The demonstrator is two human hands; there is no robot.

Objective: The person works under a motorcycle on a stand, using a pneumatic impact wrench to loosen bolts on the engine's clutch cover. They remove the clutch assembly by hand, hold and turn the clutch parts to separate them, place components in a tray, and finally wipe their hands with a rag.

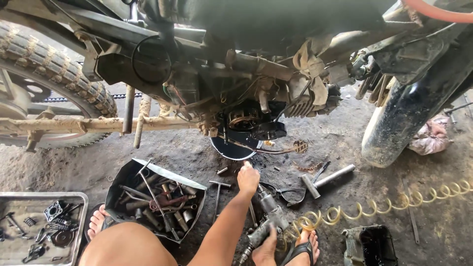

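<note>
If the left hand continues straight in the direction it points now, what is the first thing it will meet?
The left hand points up toward the motorcycle engine. First in that line, probably, is the dark round oil pan on the ground beneath the engine; depth is unclear. The right hand holds the air tool.

Hammer [327, 179], parts tray [74, 197], perhaps an oil pan [377, 244].

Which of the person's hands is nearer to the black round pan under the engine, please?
The left. The left hand reaches forward, just below the black round pan. The right hand is far back near the right foot, gripping the air tool.
</note>
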